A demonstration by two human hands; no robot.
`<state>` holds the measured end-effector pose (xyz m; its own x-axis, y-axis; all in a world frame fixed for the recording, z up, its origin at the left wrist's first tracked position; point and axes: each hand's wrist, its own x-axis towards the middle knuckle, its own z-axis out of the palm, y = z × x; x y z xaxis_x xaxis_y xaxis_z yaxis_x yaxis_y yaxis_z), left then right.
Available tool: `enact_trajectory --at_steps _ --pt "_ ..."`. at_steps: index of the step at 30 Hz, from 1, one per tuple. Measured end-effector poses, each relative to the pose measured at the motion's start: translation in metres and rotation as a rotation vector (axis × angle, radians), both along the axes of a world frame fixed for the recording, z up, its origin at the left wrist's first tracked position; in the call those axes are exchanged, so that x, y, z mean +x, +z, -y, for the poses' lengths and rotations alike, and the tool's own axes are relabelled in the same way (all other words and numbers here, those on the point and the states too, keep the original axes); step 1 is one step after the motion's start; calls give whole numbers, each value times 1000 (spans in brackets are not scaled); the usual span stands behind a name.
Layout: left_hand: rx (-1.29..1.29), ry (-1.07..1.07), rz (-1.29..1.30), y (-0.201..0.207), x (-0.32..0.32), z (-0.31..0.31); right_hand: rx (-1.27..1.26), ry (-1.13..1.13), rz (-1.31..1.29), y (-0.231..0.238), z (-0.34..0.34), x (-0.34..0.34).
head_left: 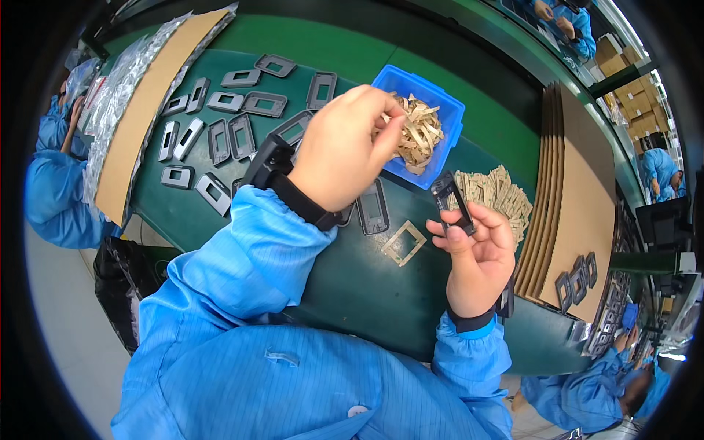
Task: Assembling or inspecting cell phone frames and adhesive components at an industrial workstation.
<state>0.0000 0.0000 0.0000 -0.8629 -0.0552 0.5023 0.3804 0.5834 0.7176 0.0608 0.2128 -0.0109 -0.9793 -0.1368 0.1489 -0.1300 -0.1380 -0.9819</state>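
My left hand (350,147) hangs over the near left side of a blue plastic bin (453,110), thumb and fingers pinched together. What is between the fingertips, if anything, I cannot make out. Crumpled tan strips (419,136) fill the bin. In my right hand (480,260) a dark rectangular plastic frame (452,202) is held tilted between thumb and fingers. Just left of that hand, a thin tan rectangular frame piece (403,243) lies flat on the green table (352,282). Behind the hand, several similar tan pieces (499,192) are fanned in a pile.
Several grey plastic frames (242,136) are spread over the table's left side, some partly behind my left arm. Cardboard sheets (576,198) stand at the right, with dark frames (576,281) by them. A cardboard strip (150,110) edges the left; people in blue sit around.
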Motion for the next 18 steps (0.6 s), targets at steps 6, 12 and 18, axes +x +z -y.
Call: enact_trajectory --at_steps 6,12,18 --pt "-228 22 -255 -13 -9 -1 -30 -61 45 3 2 0" --pt "289 -538 187 -2 22 -27 -85 -36 21 -2 2 2" --pt "335 -625 168 -3 25 -30 -56 -57 -35 -2 3 6"
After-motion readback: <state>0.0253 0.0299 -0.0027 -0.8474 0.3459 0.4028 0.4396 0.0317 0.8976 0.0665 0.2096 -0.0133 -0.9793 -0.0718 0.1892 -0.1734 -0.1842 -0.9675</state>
